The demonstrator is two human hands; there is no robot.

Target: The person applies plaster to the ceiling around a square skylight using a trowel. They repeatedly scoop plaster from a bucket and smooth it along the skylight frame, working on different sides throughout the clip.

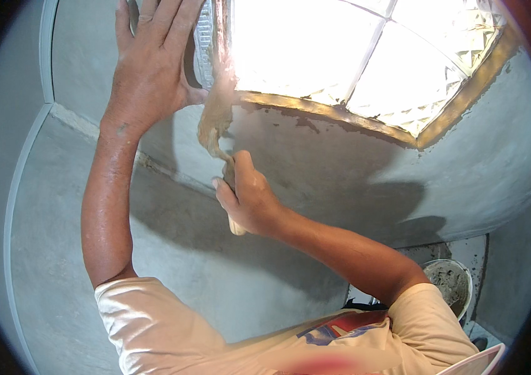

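My right hand (250,194) is closed round the handle of a trowel (215,119). The handle's pale wooden end shows below my fist. Wet mortar coats the blade, which points up along the left edge of a bright glass-block window (303,50). To the left of that edge my left hand (156,56) lies with its fingers spread against the grey wall, thumb toward the blade. The fingertips run out of the picture at the top. Beside the left hand is a ribbed, clear strip (203,47), partly hidden by it.
Along the window's lower edge runs a brownish, mortar-smeared border (340,115). A bucket of mortar (450,284) stands on the floor at the lower right. Grey plastered wall (215,269) curves below the window, crossed by a rough ledge line (78,119). A pale trim (18,169) bends down the left.
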